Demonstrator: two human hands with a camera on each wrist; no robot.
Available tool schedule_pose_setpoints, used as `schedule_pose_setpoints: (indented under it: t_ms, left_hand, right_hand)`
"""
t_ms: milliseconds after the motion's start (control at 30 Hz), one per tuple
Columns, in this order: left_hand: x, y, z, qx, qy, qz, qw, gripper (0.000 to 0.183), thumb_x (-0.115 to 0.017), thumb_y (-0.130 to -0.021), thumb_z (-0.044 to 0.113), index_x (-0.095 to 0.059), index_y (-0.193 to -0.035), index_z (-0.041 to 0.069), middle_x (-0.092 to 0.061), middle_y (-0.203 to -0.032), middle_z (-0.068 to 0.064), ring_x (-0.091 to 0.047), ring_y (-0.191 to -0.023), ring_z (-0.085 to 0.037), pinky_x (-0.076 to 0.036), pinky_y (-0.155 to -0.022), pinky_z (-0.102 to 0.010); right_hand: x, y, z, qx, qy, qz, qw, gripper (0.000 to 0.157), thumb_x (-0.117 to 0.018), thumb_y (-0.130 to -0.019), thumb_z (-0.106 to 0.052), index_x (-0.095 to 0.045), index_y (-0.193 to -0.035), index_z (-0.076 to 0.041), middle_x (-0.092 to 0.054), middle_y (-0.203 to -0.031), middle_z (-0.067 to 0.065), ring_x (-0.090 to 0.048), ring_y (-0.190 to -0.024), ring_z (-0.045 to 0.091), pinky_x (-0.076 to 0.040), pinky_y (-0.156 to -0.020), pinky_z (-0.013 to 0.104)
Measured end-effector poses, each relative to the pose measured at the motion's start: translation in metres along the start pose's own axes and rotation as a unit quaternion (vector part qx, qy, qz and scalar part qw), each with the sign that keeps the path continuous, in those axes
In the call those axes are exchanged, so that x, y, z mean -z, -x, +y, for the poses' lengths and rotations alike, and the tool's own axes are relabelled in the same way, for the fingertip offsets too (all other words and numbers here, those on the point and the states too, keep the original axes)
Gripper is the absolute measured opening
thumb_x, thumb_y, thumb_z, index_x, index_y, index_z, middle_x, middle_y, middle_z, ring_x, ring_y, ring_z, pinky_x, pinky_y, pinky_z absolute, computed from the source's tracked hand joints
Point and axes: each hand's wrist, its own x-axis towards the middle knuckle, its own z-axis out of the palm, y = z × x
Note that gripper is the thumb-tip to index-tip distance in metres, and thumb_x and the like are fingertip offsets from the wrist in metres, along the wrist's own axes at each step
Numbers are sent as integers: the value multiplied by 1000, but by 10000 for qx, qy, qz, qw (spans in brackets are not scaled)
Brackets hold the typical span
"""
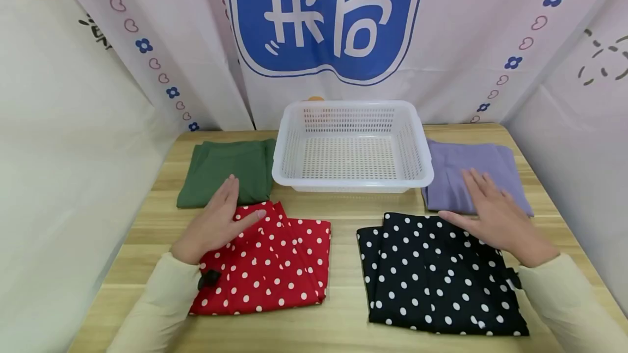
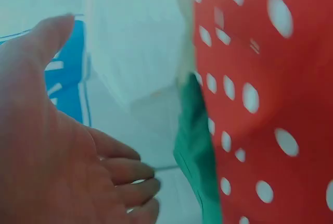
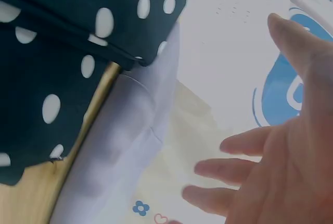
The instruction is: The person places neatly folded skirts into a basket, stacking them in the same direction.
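My left hand [image 1: 216, 227] hovers with straight fingers over the upper left corner of a folded red cloth with white dots [image 1: 275, 266]. Its fingertips overlap a folded green cloth [image 1: 230, 170] in the head view. On the other side, my right hand [image 1: 495, 217] is held over a folded black cloth with white dots [image 1: 436, 282], thumb apart from the fingers. Its fingertips overlap a folded purple cloth [image 1: 495, 162]. In the left wrist view the left palm [image 2: 57, 161] holds nothing, and the right palm [image 3: 291, 177] in the right wrist view is likewise bare.
A white perforated plastic basket [image 1: 353, 183] stands at the back middle of the wooden table [image 1: 343, 331], between the green and purple cloths. Behind it hangs a white curtain with a blue emblem [image 1: 328, 15]. White printed sheets [image 1: 64, 151] flank the table on both sides.
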Motion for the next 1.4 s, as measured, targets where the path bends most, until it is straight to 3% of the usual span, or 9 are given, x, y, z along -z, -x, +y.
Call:
schedule_pose_setpoints:
  t_ms: [133, 200, 333, 433, 667, 867, 1133, 1267, 1400]
  left_hand:
    - [11, 9, 11, -291, 773, -160, 9965, 98, -51, -89, 65, -7, -156, 7, -12, -163, -15, -17, -149, -39, -33, -113, -60]
    - [14, 13, 16, -479, 1033, -180, 9933, 93, -54, -90, 60, -13, -155, 8, -22, -160, -15, -32, -143, -38, -41, -108, -57]
    - [18, 20, 30, -764, 2043, -528, 9745, 77, -61, -92, 45, -27, -152, 11, -36, -154, -13, -43, -136, -37, -50, -101, -50]
    - [17, 21, 45, -738, 3035, -1141, 9431, 64, -62, -94, 37, -36, -148, 14, -42, -150, -10, -43, -138, -35, -51, -102, -45]
    - [-5, 13, 90, -137, 4652, -2578, 8467, 55, -62, -94, 29, -45, -141, 6, -50, -144, -16, -50, -133, -33, -44, -108, -46]
    - [-41, 6, 118, 160, 5096, -3023, 8054, 57, -59, -93, 23, -41, -140, -5, -53, -140, -22, -54, -129, -36, -47, -106, -43]
    - [-75, -1, 147, 80, 5419, -3295, 7731, 50, -56, -93, 22, -46, -131, -8, -58, -131, -23, -59, -122, -37, -48, -105, -45]
    - [-85, -6, 155, 94, 5539, -3318, 7635, 41, -55, -93, 21, -54, -120, -9, -63, -125, -23, -62, -119, -36, -50, -103, -44]
    - [-94, -12, 163, 174, 5609, -3227, 7622, 38, -56, -93, 20, -57, -118, -8, -66, -119, -21, -66, -112, -34, -53, -98, -43]
  right_hand:
    - [12, 9, 3, -5, -457, -122, 9989, 110, -56, -86, -66, 4, -155, -5, -4, -159, 30, -11, -144, 54, -19, -108, 74]
    - [18, 15, 5, -31, -537, -177, 9984, 110, -58, -86, -64, -2, -154, 2, -13, -156, 35, -19, -140, 56, -23, -108, 72]
    - [25, 29, 11, -197, -349, -325, 9987, 103, -55, -88, -64, -21, -148, 13, -30, -146, 41, -32, -130, 60, -34, -100, 72]
    - [27, 40, 20, -307, -296, -505, 9978, 97, -53, -90, -63, -35, -139, 18, -42, -134, 44, -41, -121, 62, -44, -90, 70]
    - [21, 61, 45, -512, -333, -1057, 9925, 84, -53, -92, -58, -51, -125, 19, -63, -114, 37, -63, -100, 50, -56, -76, 56]
    - [12, 73, 56, -618, -612, -1514, 9846, 77, -52, -95, -53, -56, -117, 21, -65, -110, 35, -66, -97, 43, -58, -74, 49]
    - [5, 78, 61, -1189, -914, -1848, 9713, 67, -49, -94, -57, -67, -113, 5, -72, -105, 15, -65, -96, 31, -56, -70, 40]
    - [2, 80, 60, -1641, -1836, -2010, 9481, 70, -49, -96, -55, -62, -117, 11, -72, -101, 10, -69, -94, 24, -60, -74, 37]
    - [-3, 81, 60, -1933, -2513, -2067, 9256, 70, -49, -97, -51, -59, -117, 15, -71, -95, 7, -70, -90, 18, -61, -77, 33]
